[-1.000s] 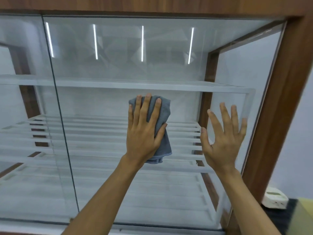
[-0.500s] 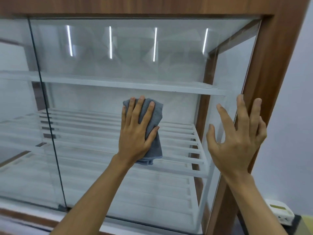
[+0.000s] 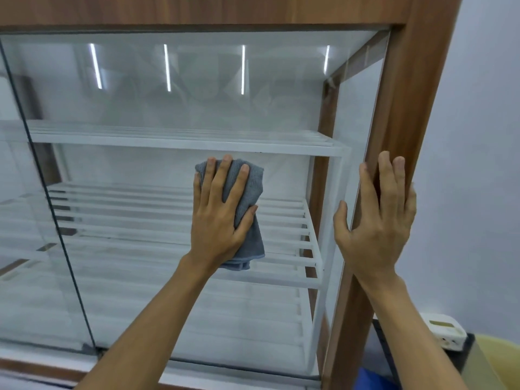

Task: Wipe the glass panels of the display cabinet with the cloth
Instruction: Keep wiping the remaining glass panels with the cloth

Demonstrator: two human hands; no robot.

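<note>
Nearest: two bare forearms rising from the lower edge of the view. Left hand (image 3: 218, 220), palm flat, fingers spread, pressing a grey cloth (image 3: 247, 209) against the front glass panel (image 3: 157, 277) of the display cabinet; the grip is not closed round the cloth but holds it pinned to the glass, the thumb lying along the cloth's right edge, folded fabric showing above the fingertips and hanging below the heel of the hand. Right hand (image 3: 377, 220), open, fingers extended and resting on the brown wooden right post (image 3: 408, 108) of the cabinet, thumb lying over the glass edge just beside the post; nothing held. Lower right, beside the post: a white box-shaped item (image 3: 443, 332) and a pale yellow object (image 3: 495, 361), both partly cut off. Behind the glass: white slatted shelf (image 3: 140, 215) at cloth height, a second white shelf (image 3: 180, 142) above it. A dark vertical seam (image 3: 42, 192) divides the panel from the neighbouring one at left. Farthest: four bright vertical light streaks (image 3: 242, 68) reflected in the upper glass, wooden top rail (image 3: 197, 9) overhead, pale wall (image 3: 478, 136) at right.
</note>
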